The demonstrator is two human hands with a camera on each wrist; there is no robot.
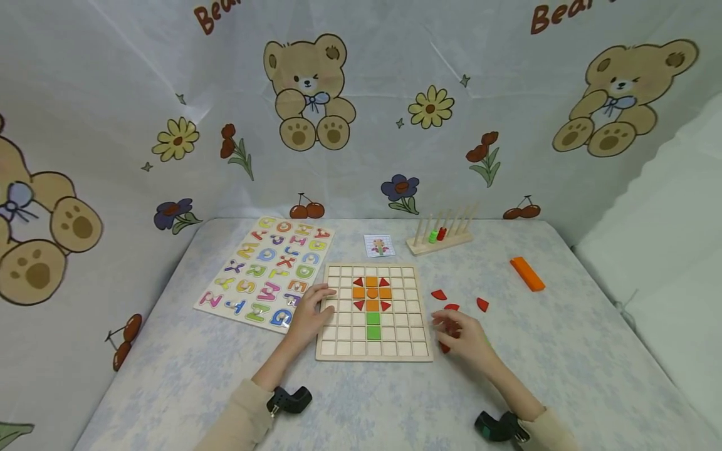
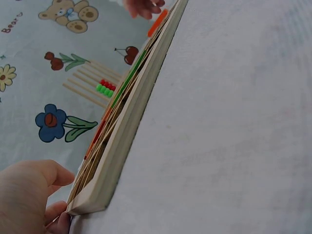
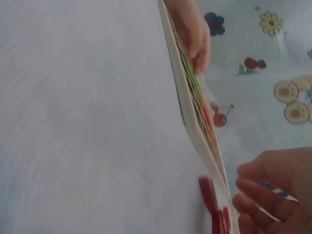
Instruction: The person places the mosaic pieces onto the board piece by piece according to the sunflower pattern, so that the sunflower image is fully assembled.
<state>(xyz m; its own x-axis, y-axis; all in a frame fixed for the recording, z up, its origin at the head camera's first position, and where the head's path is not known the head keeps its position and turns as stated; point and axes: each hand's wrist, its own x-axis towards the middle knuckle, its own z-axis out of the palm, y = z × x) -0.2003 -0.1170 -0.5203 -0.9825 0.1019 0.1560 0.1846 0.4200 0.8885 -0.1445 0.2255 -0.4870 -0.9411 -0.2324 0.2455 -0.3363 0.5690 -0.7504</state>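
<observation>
A wooden grid board (image 1: 338, 347) lies at the middle of the table. On it, orange squares (image 1: 358, 292) form a cross around an orange round piece (image 1: 371, 292), with red triangles (image 1: 358, 305) at the corners and green squares (image 1: 373, 318) below. My left hand (image 1: 311, 311) grips the board's left edge, thumb and fingers at the frame. Beyond the right edge, my right hand (image 1: 465, 338) hovers over red pieces (image 1: 445, 347), partly hiding them; its fingers are loosely bent with nothing visible between them. More red pieces, a quarter-round one (image 1: 439, 294) among them, lie nearby.
An alphabet puzzle board (image 1: 231, 300) lies at the left, close to the grid board. Behind stand a small picture card (image 1: 379, 245) and a wooden peg rack (image 1: 445, 241) with green and red beads. An orange bar (image 1: 527, 274) lies at the right.
</observation>
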